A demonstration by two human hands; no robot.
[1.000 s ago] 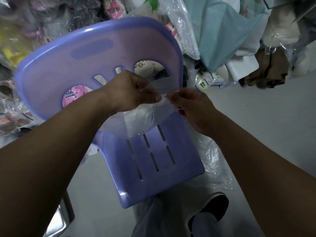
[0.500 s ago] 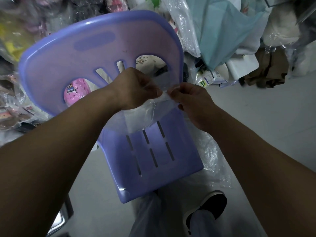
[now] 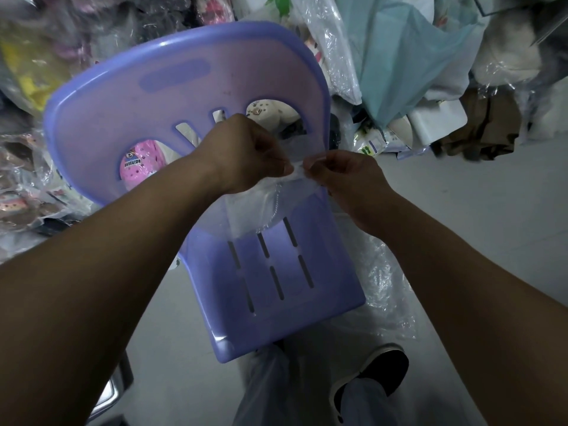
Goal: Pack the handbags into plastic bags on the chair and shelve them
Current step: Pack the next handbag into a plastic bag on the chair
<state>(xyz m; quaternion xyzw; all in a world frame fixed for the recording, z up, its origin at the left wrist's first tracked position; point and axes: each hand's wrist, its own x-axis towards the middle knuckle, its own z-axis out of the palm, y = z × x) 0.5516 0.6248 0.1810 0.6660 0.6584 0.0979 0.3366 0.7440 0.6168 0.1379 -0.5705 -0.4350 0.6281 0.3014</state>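
A dark shoe (image 3: 385, 368) with a white sole is standing on the grey floor (image 3: 491, 210) at the lower right of the frame. A pale teal sheet (image 3: 399, 56) is hanging at the upper right above a white box (image 3: 436, 121), and brown fabric (image 3: 482, 130) is lying just right of it. A metal edge (image 3: 113, 392) is showing at the lower left.

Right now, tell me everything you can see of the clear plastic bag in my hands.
The clear plastic bag is thin, see-through film, faintly cloudy and creased, and looks empty. The left hand and right hand pinch its top edge close together. It hangs slack from them in front of the backrest of the purple plastic chair, its lower edge over the rear ends of the seat slots. Whether it touches the seat cannot be told.
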